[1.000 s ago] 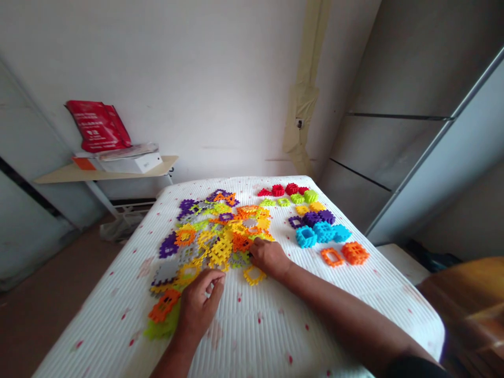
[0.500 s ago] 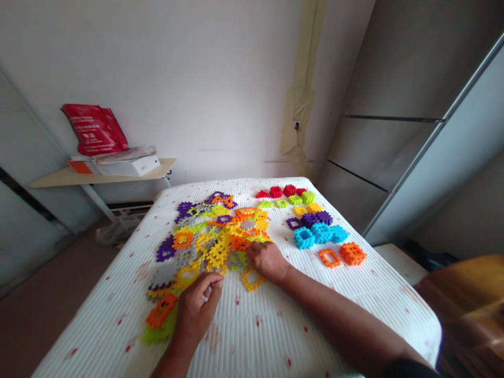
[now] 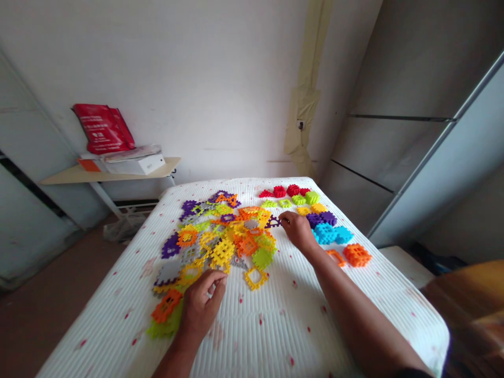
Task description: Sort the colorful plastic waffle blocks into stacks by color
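Note:
In the head view, my right hand (image 3: 297,231) reaches over the right half of the table, its fingers pinching the edge of a purple notched building piece (image 3: 272,222) with an open middle. My left hand (image 3: 201,300) rests at the near side of a mixed heap, fingers curled and thumb close to the forefinger. Whatever it holds, if anything, is hidden. Just beyond its fingertips lies a yellow lattice piece (image 3: 222,253). A yellow square frame (image 3: 255,278) lies apart in front of the heap, and a green plate (image 3: 262,258) sits at the heap's right edge.
Colour-sorted groups stand on the right: red pieces (image 3: 293,190), green pieces (image 3: 312,197), purple pieces (image 3: 326,218), blue pieces (image 3: 326,233) and an orange stack (image 3: 357,254). A side table (image 3: 71,175) carries a red bag (image 3: 101,128) and a white box (image 3: 136,164).
My right hand has moved from the heap's right edge up and to the right, with a purple piece now in its fingers. My left hand has stayed put. The view has shifted slightly.

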